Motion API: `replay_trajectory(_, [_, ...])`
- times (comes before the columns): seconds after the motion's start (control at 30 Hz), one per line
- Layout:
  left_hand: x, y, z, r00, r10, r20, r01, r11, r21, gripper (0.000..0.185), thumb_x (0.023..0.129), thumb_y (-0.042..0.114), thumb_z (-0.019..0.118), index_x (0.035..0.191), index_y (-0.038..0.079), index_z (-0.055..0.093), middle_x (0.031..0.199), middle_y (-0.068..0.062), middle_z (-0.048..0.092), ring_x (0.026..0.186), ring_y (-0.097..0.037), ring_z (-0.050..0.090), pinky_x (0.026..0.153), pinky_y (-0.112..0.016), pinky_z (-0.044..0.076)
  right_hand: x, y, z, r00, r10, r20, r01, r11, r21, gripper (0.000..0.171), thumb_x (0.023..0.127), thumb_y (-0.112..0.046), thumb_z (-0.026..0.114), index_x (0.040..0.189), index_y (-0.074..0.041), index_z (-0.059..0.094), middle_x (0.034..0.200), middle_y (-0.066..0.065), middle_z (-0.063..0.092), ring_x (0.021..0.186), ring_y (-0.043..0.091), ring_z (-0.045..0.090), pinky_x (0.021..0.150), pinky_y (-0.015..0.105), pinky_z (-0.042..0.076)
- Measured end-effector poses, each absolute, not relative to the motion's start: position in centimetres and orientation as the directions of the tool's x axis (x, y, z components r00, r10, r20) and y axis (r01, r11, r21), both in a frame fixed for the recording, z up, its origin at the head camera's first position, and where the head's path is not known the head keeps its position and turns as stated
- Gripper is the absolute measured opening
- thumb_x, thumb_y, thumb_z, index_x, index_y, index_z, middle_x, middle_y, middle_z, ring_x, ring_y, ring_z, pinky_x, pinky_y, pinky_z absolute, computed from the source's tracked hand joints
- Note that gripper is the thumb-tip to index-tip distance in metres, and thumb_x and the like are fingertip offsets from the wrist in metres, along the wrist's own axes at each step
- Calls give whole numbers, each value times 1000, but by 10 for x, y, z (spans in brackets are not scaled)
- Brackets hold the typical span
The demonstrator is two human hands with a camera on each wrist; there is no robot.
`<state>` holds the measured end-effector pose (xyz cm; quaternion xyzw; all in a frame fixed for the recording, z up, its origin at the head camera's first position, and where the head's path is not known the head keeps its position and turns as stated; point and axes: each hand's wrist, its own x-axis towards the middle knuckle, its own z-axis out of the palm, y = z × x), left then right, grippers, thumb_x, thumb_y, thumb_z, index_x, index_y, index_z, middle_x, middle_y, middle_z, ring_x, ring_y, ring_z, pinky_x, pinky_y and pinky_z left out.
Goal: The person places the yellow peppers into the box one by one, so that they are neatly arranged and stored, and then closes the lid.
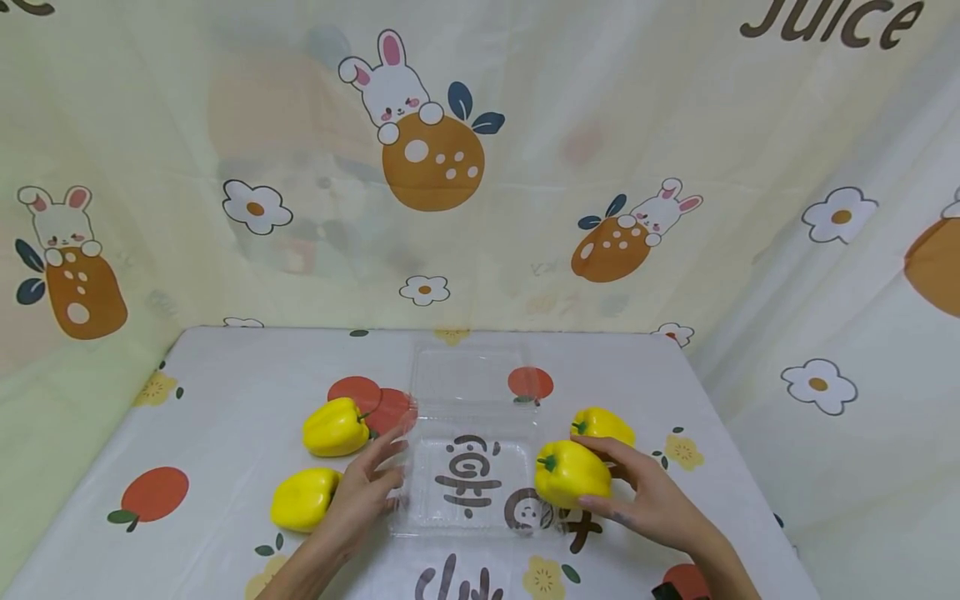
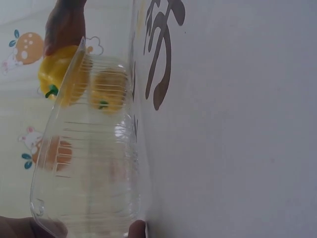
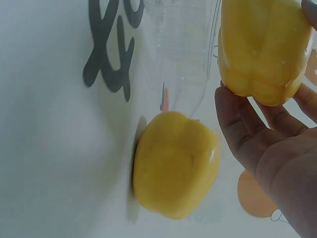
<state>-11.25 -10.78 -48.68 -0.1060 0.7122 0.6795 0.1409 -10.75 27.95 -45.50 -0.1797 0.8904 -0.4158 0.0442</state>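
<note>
My right hand (image 1: 651, 497) grips a yellow bell pepper (image 1: 572, 474) between thumb and fingers, its green stem turned left. The pepper is raised over the right rim of a clear plastic container (image 1: 517, 450), whose lid (image 1: 468, 375) lies folded open behind. At the container's left side is my left hand (image 1: 365, 492), its relaxed fingers touching the wall; in the left wrist view fingertips (image 2: 58, 229) show at the rim. A second yellow bell pepper (image 3: 176, 166) rests on the table just behind the right hand. Inside the container only the printed tablecloth shows through.
Left of the container lie two more yellow bell peppers, one farther back (image 1: 335, 427) and one nearer (image 1: 300, 498), partly behind the left hand. A patterned cloth (image 1: 525, 167) hangs behind the table and along both sides. Printed fruit and lettering cover the white tablecloth (image 1: 225, 417).
</note>
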Motion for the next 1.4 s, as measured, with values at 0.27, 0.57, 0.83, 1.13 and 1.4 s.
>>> replay_trajectory(0.27, [-112,-108,-487,-938,46,-345,-341,73,937,69,98,3,56,163,24,43,165,-20,44,138,-45,53,93,-42,61,-110,269,-457,-911,-403,85,-316,554,-770,65,90,-35,85,149,-26,58,146,0,65,113,5,62,96,27,60])
replay_trajectory(0.57, [-113,-107,-487,-944,33,-329,-325,91,941,66,99,4,57,161,26,47,163,-19,48,135,-44,56,99,-46,61,-113,261,-456,-908,-410,89,-322,545,-774,65,91,-35,84,149,-28,57,144,-3,65,114,7,62,98,30,60])
replay_trajectory(0.83, [-113,-107,-488,-947,28,-319,-316,86,945,66,100,3,56,161,27,46,163,-19,48,137,-44,55,98,-43,60,-115,249,-454,-898,-435,70,-326,548,-771,66,90,-38,85,149,-30,57,147,-5,64,117,7,63,100,31,59])
replay_trajectory(1.13, [-112,-107,-488,-949,31,-315,-311,94,946,66,100,3,56,162,25,45,162,-20,48,137,-45,55,102,-48,60,-117,236,-457,-860,-495,123,-383,469,-796,63,90,-32,85,148,-26,58,142,-6,66,115,7,64,99,30,60])
replay_trajectory(1.4, [-112,-107,-489,-946,30,-323,-319,95,943,67,99,3,56,161,26,46,162,-21,49,134,-43,57,97,-44,61,-117,229,-460,-842,-520,145,-418,459,-784,64,90,-34,85,148,-22,59,141,-6,66,117,7,63,100,31,59])
